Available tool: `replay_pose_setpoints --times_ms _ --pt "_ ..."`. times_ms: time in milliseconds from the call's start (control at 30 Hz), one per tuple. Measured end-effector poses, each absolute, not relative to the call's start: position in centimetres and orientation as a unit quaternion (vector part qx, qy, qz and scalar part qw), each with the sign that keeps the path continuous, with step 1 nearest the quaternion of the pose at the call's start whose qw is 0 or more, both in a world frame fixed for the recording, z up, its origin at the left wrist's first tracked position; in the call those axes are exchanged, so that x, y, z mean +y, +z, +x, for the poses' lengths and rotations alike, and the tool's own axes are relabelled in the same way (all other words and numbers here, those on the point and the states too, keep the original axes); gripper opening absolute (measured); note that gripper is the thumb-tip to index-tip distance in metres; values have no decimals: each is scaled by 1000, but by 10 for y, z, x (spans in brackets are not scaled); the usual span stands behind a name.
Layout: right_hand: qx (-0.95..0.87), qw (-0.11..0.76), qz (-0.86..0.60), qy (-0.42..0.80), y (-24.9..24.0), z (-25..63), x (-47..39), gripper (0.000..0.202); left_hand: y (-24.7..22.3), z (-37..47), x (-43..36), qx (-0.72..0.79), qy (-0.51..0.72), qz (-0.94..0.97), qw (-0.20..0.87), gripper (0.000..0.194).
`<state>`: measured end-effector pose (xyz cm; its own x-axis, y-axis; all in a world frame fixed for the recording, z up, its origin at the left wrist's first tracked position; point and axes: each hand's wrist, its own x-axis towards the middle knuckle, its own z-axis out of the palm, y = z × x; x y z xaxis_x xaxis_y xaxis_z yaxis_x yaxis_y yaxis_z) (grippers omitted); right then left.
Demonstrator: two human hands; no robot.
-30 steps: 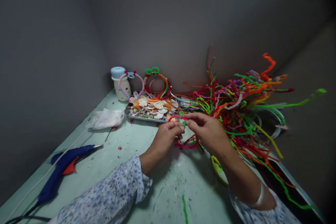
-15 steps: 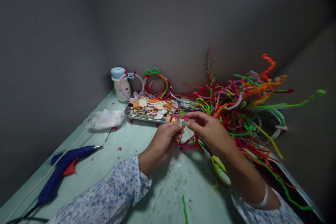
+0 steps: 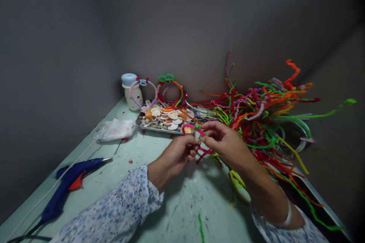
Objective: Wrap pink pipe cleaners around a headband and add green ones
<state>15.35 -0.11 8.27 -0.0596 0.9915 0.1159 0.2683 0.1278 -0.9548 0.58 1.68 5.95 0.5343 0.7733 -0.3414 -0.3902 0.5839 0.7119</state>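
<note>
Just in front of the tray, both hands hold a pink headband (image 3: 187, 126) wound with pipe cleaner. A green pipe cleaner (image 3: 197, 126) is twisted onto it between the fingertips. My left hand (image 3: 178, 155) is closed, its thumb and fingers pinching the green part from the left. From the other side my right hand (image 3: 226, 144) pinches the same spot with thumb and index finger. Part of the headband is hidden behind the fingers. A loose green pipe cleaner piece (image 3: 201, 228) lies on the table nearer to me.
Behind the hands a metal tray (image 3: 155, 130) holds shells and small stones. Finished-looking headbands (image 3: 182, 97) stand in it, near a jar (image 3: 132, 97). A blue glue gun (image 3: 62, 186) and a plastic packet (image 3: 118, 130) lie left. A heap of pipe cleaners (image 3: 256, 110) spreads right.
The headband has turned slightly between my fingers, and its pink loop shows a little further left. My left hand has shifted slightly; the right fingers have barely moved.
</note>
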Motion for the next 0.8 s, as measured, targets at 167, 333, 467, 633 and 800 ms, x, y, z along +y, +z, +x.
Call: replay_pose_setpoints --times_ms 167,333,467,633,800 --pt "-628 429 -521 386 86 152 -5 24 64 5 17 316 288 239 872 5" --pt "-560 464 -546 415 84 158 -1 26 62 11 5 390 425 486 657 14" --pt "-509 491 -543 452 84 160 0 32 56 11 -2 433 501 679 316 7" --pt "-490 493 -544 470 84 157 -2 34 50 9 -3 398 487 768 122 2" --pt "-487 492 -534 486 82 158 -2 32 49 7 -2 383 493 779 55 3"
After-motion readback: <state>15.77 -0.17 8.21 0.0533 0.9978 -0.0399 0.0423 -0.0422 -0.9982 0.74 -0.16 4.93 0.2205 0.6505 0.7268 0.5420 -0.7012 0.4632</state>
